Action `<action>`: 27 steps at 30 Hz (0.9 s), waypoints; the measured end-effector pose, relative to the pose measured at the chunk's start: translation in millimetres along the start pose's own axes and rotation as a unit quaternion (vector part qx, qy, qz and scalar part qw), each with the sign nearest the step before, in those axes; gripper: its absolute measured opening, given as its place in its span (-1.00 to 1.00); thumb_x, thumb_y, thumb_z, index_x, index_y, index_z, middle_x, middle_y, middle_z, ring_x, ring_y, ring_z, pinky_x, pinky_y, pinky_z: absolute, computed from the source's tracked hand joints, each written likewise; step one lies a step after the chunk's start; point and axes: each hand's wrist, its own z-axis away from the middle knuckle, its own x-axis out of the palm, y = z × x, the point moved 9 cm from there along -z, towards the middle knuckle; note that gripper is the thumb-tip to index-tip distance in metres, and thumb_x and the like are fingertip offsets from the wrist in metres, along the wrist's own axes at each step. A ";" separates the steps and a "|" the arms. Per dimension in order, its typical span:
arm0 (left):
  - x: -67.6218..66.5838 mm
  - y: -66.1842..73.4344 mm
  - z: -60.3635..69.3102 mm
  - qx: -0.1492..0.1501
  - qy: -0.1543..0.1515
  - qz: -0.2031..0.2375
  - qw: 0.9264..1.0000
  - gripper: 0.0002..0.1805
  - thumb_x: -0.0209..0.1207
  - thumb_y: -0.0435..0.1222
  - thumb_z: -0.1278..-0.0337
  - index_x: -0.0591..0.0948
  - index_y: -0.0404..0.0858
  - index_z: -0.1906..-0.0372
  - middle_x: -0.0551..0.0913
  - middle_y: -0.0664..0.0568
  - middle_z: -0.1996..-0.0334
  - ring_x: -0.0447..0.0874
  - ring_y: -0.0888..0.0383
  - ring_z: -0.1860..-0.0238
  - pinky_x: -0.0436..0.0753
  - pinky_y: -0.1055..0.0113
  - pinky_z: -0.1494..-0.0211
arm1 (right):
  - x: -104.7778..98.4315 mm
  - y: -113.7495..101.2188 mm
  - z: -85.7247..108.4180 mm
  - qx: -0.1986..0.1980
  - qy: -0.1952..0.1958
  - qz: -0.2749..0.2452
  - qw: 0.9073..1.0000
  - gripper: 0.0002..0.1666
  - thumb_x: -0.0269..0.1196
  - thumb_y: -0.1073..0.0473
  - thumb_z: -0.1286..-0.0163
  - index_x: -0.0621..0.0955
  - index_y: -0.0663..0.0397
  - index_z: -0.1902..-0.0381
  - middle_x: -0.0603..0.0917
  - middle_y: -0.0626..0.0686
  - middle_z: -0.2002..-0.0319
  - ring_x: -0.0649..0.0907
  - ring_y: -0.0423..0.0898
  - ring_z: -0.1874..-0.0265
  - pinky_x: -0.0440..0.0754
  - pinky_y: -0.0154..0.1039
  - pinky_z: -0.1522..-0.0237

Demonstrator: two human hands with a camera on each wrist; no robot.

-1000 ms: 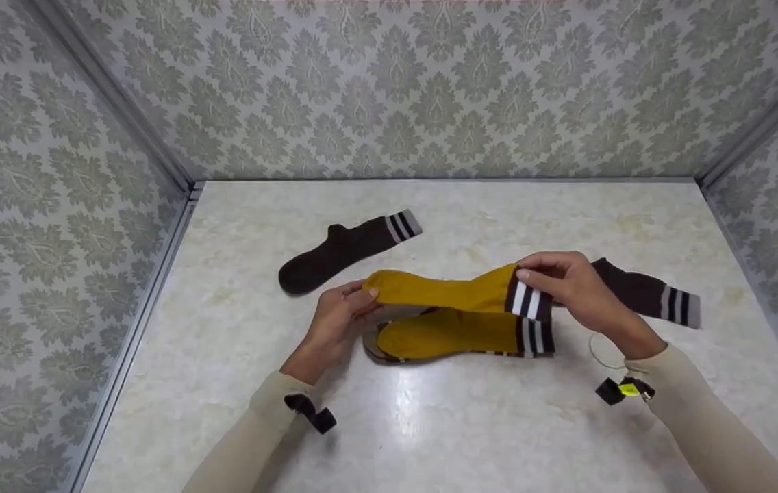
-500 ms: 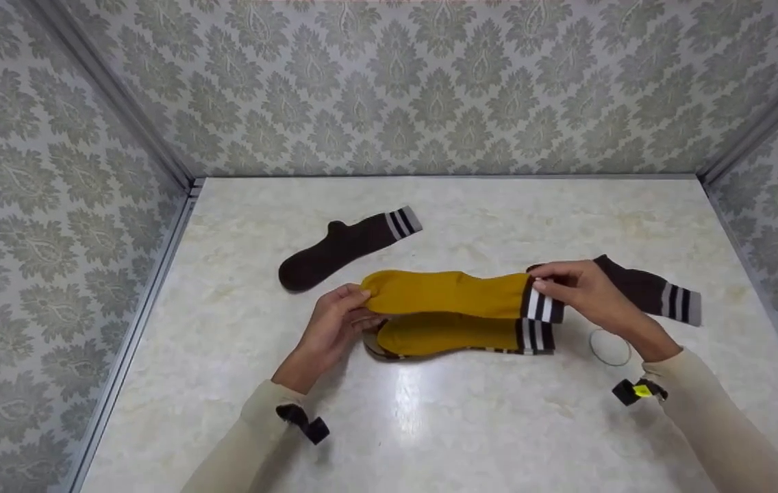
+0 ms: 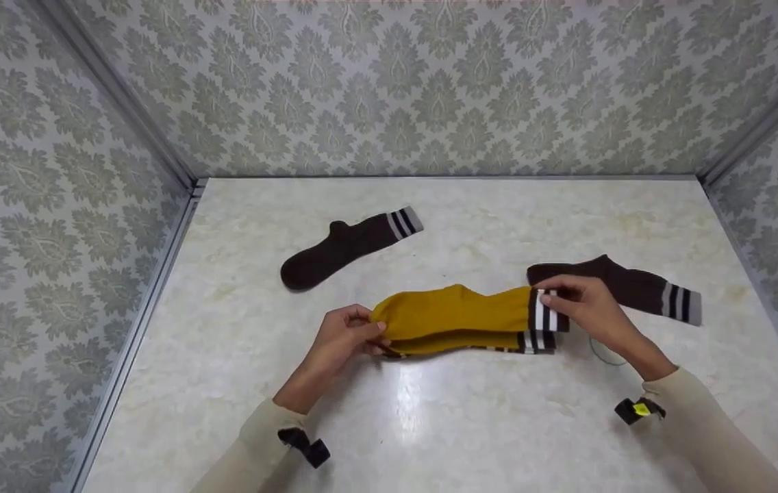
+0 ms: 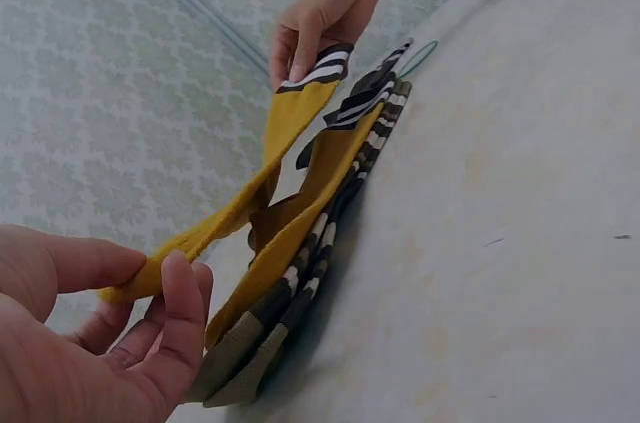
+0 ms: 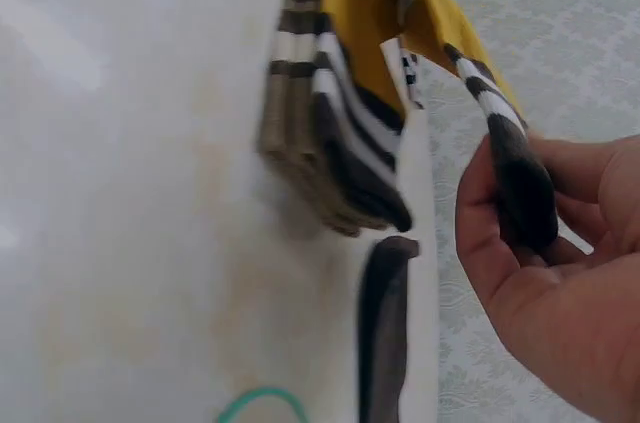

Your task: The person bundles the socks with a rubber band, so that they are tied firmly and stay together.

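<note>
"Sock [image 3: 457,311] held aloft, yellow with a striped cuff, above a pale desk [image 3: 498,431]. By whom?"

"One person, two grips: the left hand [image 3: 342,342] pinches the toe, the right hand [image 3: 591,308] pinches the cuff."

"And how does it lie?"

"Its long axis runs sideways between the hands, roughly parallel to a second yellow sock [image 4: 285,248] just below, which rests on brown striped socks [image 4: 230,353]. The left wrist view shows a gap between the two yellow ones."

"Which hand is nearer the pile?"

"Each is nearest its own end: left by the toes, right by the cuffs, with a dark sock [image 3: 639,291] just beyond the right."
</note>
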 end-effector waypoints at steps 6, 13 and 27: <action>6.8 -10.0 7.4 -0.018 -0.002 -0.061 0.998 -0.79 0.41 -0.39 -0.39 0.60 -0.40 0.10 0.84 -0.31 0.31 0.83 0.04 0.47 0.76 0.31 0.39 | 7.2 12.4 7.0 0.021 0.039 0.079 0.996 -0.67 0.44 0.24 -0.56 0.78 0.17 -0.22 0.80 0.17 -0.12 0.69 -0.04 0.05 0.61 -0.42 0.08; 3.1 -8.6 6.2 0.005 0.016 -0.157 0.987 -0.74 0.30 -0.23 -0.57 0.68 -0.41 0.08 0.83 -0.33 0.37 0.83 0.00 0.54 0.75 0.30 0.47 | 10.7 13.0 17.2 0.017 0.054 0.087 0.995 -0.63 0.40 0.33 -0.56 0.74 0.23 -0.27 0.76 0.26 -0.20 0.75 0.15 -0.08 0.62 -0.48 0.03; -6.3 -10.2 7.3 0.017 0.034 -0.145 0.989 -0.81 0.26 -0.32 -0.51 0.69 -0.43 0.14 0.84 -0.26 0.41 0.84 -0.01 0.53 0.75 0.30 0.49 | 9.9 12.2 28.4 0.027 0.084 0.071 0.994 -0.61 0.35 0.48 -0.51 0.72 0.31 -0.26 0.73 0.36 -0.20 0.77 0.27 -0.12 0.60 -0.58 0.04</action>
